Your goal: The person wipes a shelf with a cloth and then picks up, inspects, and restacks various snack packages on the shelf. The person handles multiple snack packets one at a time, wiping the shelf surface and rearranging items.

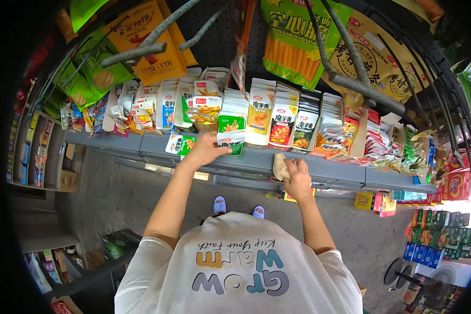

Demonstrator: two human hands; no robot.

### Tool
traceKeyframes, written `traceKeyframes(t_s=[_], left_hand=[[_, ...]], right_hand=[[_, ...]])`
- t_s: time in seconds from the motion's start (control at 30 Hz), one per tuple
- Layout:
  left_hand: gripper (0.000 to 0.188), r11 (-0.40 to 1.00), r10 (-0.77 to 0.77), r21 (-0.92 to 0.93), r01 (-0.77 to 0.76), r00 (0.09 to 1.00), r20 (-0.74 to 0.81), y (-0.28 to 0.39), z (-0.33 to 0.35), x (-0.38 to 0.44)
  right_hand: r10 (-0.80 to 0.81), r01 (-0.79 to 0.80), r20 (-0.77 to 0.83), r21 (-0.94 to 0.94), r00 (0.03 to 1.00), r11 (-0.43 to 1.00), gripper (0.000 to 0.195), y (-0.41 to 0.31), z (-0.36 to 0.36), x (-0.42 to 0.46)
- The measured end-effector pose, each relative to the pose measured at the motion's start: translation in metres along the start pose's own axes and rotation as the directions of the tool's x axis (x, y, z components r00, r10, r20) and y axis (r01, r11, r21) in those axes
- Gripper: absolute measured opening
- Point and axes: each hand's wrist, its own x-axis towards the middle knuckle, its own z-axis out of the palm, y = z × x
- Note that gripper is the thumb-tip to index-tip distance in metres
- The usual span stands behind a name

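Note:
My left hand (206, 150) is at the shelf's front edge, its thumb across the face of a green-and-white snack packet (235, 139). Another packet (180, 145) of similar colours lies flat on the shelf, just left of that hand. Behind the gripped packet stands a row of more green-and-white packets (233, 122). Farther right, my right hand (297, 180) holds a crumpled beige cloth (281, 167) against the front of the grey metal shelf (255, 160). The fingers partly cover the cloth.
Boxes of snack packets (283, 121) line the shelf on both sides. Metal hooks (367, 94) jut out above, some with hanging bags like the green snack bag (304, 43). Side shelving (52, 151) stands left; stacked drink cartons (435, 235) and a fan (441, 282) stand lower right.

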Motion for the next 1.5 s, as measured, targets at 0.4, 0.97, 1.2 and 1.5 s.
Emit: traceKeyframes(t_s=[0.4,0.97,1.2,1.5], left_hand=[[0.019,0.970,0.224,-0.027,-0.240,0.936,-0.272,0.058,-0.016,-0.024],[0.015,0.902,0.075,-0.428,0.053,0.958,0.278,0.062,0.045,-0.093],[0.018,0.513,-0.083,-0.856,0.072,0.996,0.034,0.049,0.035,-0.087],[0.019,0.565,-0.087,-0.820,-0.093,0.981,-0.171,0.044,0.035,-0.079]], right_hand=[[0.049,-0.050,0.021,0.033,0.999,0.998,0.053,-0.001,-0.003,0.000],[-0.200,0.188,-0.039,0.549,0.979,0.815,0.031,-0.106,-0.063,0.026],[0.036,-0.275,0.272,0.956,0.962,0.106,0.025,-0.056,-0.058,-0.002],[-0.099,-0.482,0.474,0.872,0.875,-0.084,0.059,-0.103,0.000,-0.010]])
